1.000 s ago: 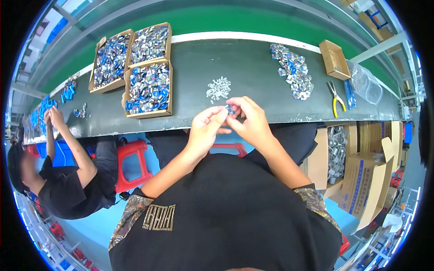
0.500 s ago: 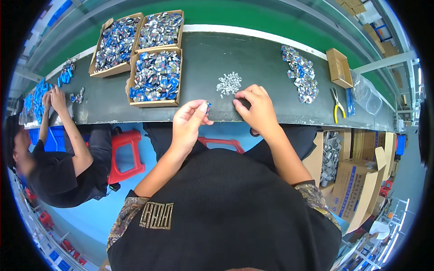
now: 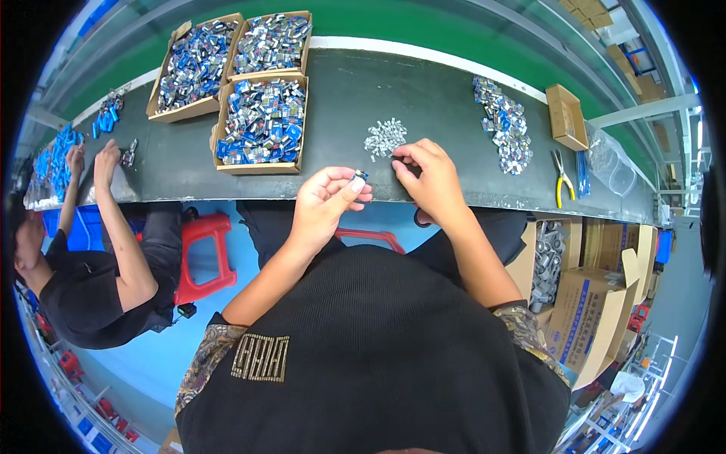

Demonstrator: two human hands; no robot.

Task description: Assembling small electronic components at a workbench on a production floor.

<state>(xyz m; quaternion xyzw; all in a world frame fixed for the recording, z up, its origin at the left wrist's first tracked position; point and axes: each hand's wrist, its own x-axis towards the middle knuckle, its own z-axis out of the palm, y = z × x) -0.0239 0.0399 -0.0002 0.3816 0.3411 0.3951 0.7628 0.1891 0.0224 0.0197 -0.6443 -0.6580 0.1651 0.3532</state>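
Your hands have parted since the last frame.
Left hand [image 3: 324, 203] pinches a small part [image 3: 358, 175], mostly hidden; right hand [image 3: 425, 178] fingertips close over the silver pile [image 3: 385, 138], contents unclear.

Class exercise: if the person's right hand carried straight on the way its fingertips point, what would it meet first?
Most likely the small pile of silvery parts on the dark bench: the right hand points at it, fingertips nearly touching.

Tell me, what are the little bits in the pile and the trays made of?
The small pile by the right hand looks like shiny silver metal, since it glints. The three trays look like plain brown cardboard, matte with folded edges.
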